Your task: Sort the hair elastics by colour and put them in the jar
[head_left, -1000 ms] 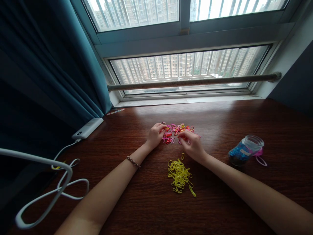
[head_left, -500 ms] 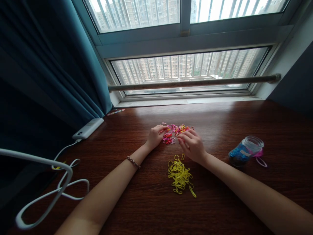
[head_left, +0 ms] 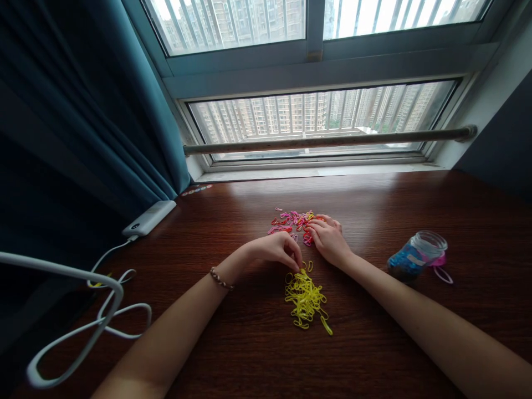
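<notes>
Small yellow rubber bands [head_left: 306,299] lie in a loose pile on the brown table. My left hand [head_left: 279,249], with a beaded bracelet on its wrist, reaches to the far end of that pile. Its thumb and forefinger are pinched at a yellow band there; the fingertips partly cover it. Farther back spreads a mixed pile of pink, red and some yellow rubber bands [head_left: 295,218]. My right hand [head_left: 331,239] rests at the right side of this mixed pile, fingers stretched over the bands, covering some of them.
To the right, a glass jar [head_left: 415,257] with blue contents leans over, a pink loop beside it. A white power bank [head_left: 149,218] and its white cable [head_left: 112,310] lie at the left, by the blue curtain [head_left: 137,111]. A window with a rail stands behind the table.
My left hand has moved from the mixed pile toward me, to the yellow pile. My right hand has shifted slightly and its fingers now lie on the mixed bands.
</notes>
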A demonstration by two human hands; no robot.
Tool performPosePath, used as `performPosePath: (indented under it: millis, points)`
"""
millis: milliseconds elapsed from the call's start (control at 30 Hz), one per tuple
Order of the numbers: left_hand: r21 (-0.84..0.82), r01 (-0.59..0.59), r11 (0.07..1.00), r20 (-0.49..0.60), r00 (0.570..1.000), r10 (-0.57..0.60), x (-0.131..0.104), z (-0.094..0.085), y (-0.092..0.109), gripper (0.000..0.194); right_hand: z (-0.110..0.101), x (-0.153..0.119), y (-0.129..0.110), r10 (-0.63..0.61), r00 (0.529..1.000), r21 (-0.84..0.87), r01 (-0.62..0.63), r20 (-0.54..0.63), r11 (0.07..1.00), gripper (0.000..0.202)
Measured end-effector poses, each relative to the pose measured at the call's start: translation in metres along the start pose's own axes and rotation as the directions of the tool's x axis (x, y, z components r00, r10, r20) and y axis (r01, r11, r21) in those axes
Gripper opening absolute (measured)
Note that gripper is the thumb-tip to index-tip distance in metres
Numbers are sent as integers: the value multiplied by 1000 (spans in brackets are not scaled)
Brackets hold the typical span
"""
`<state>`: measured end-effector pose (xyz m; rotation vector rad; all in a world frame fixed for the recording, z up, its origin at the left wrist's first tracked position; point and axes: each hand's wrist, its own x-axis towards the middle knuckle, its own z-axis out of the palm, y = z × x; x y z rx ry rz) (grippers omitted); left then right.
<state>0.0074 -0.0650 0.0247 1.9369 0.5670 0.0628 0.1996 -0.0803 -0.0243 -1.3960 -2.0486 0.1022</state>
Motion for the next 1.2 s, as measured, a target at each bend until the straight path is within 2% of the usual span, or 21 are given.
performPosePath:
  millis: [100, 267, 400, 500, 567, 600, 667, 733, 767, 833, 933, 1033, 1200]
  points:
    - [4, -29, 1000, 96, 995, 28, 3, 9, 6, 20, -1, 1, 0, 24, 1000, 32, -23, -18, 999, 31]
    - [85, -156, 984, 99, 984, 147, 6, 18, 9, 13, 1, 2, 5, 82, 995, 90, -77, -51, 993, 33]
    - [85, -119, 989, 115, 987, 109, 5, 18, 9, 16, 4, 4, 11, 69, 996, 146, -61, -49, 987, 33]
    - [87, -71, 994, 43, 997, 67, 5, 16, 8, 19, 6, 4, 14, 48, 998, 161, -40, -46, 986, 31]
    - [145, -68, 987, -109, 991, 84, 7, 12, 5, 19, 8, 4, 15, 64, 996, 159, -54, -60, 986, 29]
    - [198, -71, 978, -221, 968, 115, 8, 11, 2, 19, 8, 4, 15, 80, 994, 162, -68, -74, 985, 29]
    - [349, -65, 935, -446, 866, 226, 11, 7, -6, 16, 8, 5, 16, 124, 987, 182, -104, -104, 978, 30]
    - [518, -22, 855, -544, 763, 349, 12, 4, -16, 15, 8, 6, 16, 164, 980, 207, -138, -115, 969, 30]
    - [592, 7, 806, -541, 745, 391, 13, 3, -21, 18, 7, 6, 16, 177, 978, 210, -151, -107, 966, 30]
    - [695, 67, 716, -505, 754, 419, 13, 2, -30, 27, 7, 6, 16, 187, 980, 191, -170, -73, 967, 30]
    - [756, 128, 642, -469, 790, 395, 13, 3, -37, 32, 7, 4, 15, 164, 986, 147, -157, -35, 977, 32]
    - [780, 161, 604, -459, 804, 378, 14, 4, -39, 33, 8, 3, 14, 131, 991, 140, -124, -40, 982, 30]
    - [791, 171, 588, -455, 806, 379, 13, 4, -42, 35, 5, 4, 13, 155, 986, 177, -143, -54, 974, 33]
